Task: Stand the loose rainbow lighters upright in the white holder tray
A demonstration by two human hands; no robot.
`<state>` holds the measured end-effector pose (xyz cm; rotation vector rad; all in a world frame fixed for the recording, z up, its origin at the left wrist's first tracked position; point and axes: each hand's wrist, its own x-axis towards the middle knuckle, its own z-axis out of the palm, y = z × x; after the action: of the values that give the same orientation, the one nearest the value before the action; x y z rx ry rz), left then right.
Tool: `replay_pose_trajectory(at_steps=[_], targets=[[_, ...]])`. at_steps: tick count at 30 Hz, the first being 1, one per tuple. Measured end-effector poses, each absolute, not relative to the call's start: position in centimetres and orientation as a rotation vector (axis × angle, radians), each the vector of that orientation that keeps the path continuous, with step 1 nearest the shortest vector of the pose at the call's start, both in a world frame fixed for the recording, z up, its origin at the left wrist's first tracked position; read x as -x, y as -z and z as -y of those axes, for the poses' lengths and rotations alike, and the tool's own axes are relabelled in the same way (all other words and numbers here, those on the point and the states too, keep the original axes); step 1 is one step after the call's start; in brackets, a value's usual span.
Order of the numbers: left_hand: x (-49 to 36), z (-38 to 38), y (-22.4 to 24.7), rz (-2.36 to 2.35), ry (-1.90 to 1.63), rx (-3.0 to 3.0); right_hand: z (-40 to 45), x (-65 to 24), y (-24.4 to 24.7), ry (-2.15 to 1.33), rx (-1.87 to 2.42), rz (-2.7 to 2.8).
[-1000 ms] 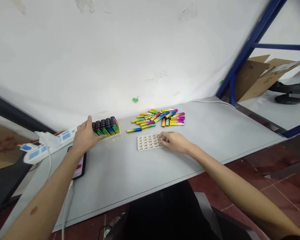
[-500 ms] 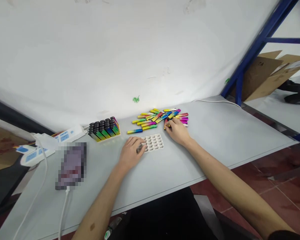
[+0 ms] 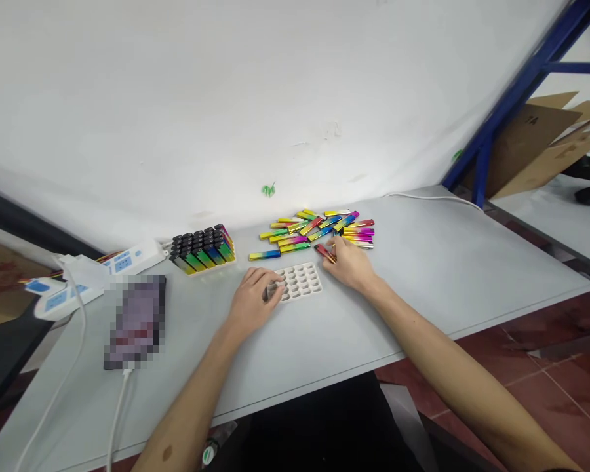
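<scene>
My left hand [image 3: 253,296] curls over the left end of a white tray [image 3: 302,294] with rows of oval holes, thumb and fingers gripping that end. What lies under the fingers is hidden. Between the fingertips of my right hand [image 3: 350,263] is a slim, shiny red tube [image 3: 324,252] with a dark end, tilted just beyond the tray's right end. Part of this tube is covered by the fingers. Behind both hands lies a loose pile of similar metallic rainbow-coloured tubes [image 3: 295,240], pointing various ways.
A block of upright coloured tubes with black tops [image 3: 202,250] stands at left in a pale tray. Further left are white power strips [image 3: 135,259] and a blurred phone-like device [image 3: 136,321] with a white cable [image 3: 118,416]. A white wall [image 3: 295,118] closes the back.
My right hand has drawn a red tube away from the pile, slightly towards me. My left hand stays at the tray's left end. The view has shifted a little.
</scene>
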<state>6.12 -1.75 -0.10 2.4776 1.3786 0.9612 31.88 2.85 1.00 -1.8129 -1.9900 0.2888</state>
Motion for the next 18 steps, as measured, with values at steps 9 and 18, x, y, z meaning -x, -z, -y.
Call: replay_pose_trajectory(at_steps=[9, 18], targets=[[-5.32, 1.97, -0.64, -1.531, -0.696, -2.454, -3.10, -32.07, -0.54, -0.512, 1.487, 1.807], [-5.21, 2.02, -0.55, -1.495, -0.696, -2.454, -2.58, -31.49, -1.12, -0.565, 1.490, 1.773]])
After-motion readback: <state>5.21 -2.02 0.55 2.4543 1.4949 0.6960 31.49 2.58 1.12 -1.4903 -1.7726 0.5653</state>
